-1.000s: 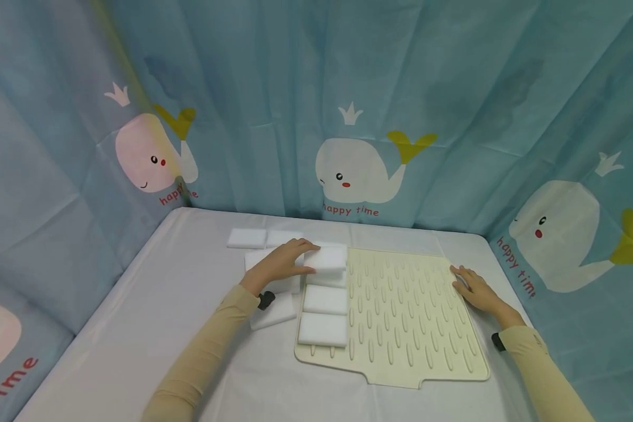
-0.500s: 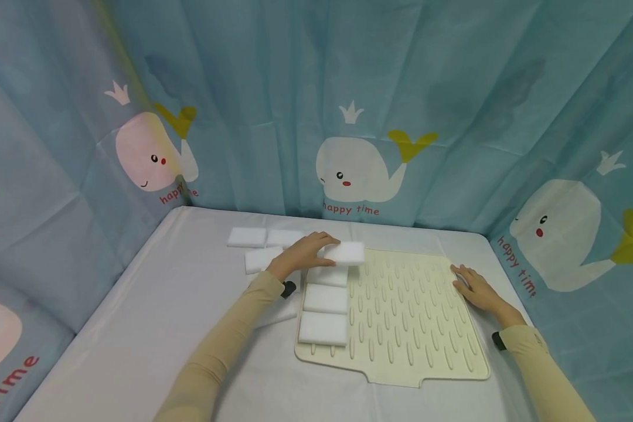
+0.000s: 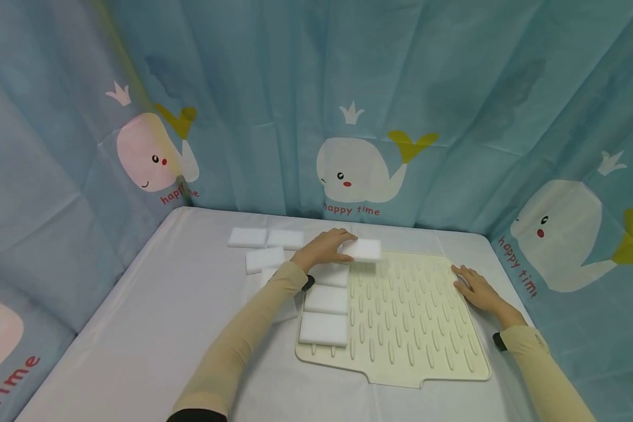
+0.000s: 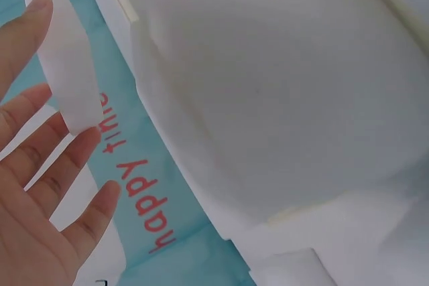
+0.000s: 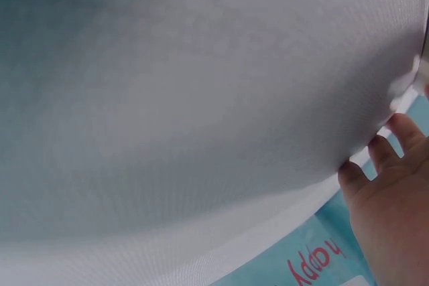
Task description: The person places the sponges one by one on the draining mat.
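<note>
My left hand (image 3: 324, 249) pinches a white sponge block (image 3: 363, 251) between thumb and fingers, above the far left part of a cream ridged mat (image 3: 411, 316). In the left wrist view the fingers of the left hand (image 4: 47, 172) lie along one side of this sponge (image 4: 70, 65), with the thumb on the other. Down the mat's left edge runs a column of white sponges: a near one (image 3: 323, 329), a middle one (image 3: 326, 299) and a far one (image 3: 332, 275), partly hidden by the hand. My right hand (image 3: 479, 290) rests at the mat's right edge, its fingertips on the rim.
Left of the mat, more white sponges lie on the white-covered table (image 3: 153, 328): two at the back, one sponge (image 3: 248, 237) and another (image 3: 286, 238), a third sponge (image 3: 265, 259) nearer, and others partly behind the left arm. A blue whale-print curtain (image 3: 264, 117) encloses the table.
My left hand has carried the sponge to the right, from over the column on the mat's left edge to over the bare ridges beside it. The right hand has stayed still.
</note>
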{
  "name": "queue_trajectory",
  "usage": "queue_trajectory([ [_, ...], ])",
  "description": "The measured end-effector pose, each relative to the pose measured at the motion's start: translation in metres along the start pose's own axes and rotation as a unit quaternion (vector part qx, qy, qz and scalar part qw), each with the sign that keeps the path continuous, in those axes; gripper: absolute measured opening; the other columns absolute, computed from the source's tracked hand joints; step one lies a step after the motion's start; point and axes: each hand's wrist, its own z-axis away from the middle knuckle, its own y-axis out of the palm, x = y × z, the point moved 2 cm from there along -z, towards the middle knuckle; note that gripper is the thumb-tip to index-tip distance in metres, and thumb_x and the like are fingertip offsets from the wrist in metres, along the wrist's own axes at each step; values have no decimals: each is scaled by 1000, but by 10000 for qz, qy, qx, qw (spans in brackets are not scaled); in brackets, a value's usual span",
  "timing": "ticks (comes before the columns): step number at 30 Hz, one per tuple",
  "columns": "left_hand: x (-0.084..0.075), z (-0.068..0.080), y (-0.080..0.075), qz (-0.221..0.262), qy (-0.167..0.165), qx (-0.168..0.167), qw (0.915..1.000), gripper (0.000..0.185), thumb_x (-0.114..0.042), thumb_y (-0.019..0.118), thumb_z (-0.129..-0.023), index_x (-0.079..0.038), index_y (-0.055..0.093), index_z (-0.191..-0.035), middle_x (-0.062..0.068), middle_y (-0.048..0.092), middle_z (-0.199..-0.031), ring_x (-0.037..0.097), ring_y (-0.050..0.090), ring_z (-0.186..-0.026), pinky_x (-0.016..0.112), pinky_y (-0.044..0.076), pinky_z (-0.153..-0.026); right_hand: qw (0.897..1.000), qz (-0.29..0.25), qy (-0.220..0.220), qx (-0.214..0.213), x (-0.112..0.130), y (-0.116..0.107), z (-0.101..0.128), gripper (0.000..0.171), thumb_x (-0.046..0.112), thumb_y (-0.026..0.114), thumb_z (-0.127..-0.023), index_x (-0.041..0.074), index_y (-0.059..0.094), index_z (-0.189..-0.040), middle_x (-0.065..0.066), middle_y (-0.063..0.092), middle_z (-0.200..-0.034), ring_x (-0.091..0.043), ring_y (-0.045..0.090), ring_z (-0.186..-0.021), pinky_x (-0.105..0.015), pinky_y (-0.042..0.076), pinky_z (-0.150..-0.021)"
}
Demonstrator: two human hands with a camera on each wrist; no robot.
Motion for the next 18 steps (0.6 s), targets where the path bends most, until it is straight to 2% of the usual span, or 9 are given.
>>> queue_trajectory([
  [11,-13,-23,15,-284,-272,152,9991,62,-47,66,-81,-19,50,-134,1,50,-134,19,47,-122,37,41,-99,9999,-44,-142,7,4,-3,2,55,23,47,-97,-6,30,-141,-39,19,-142,-61,16,-126,-74,14,-94],
  [18,-16,-33,27,-551,-483,263,9970,64,-51,66,-79,-22,50,-134,0,51,-134,20,49,-122,41,43,-96,10000,-59,-35,42,5,-3,2,56,25,47,-97,-4,29,-142,-38,18,-143,-59,14,-127,-73,13,-95],
])
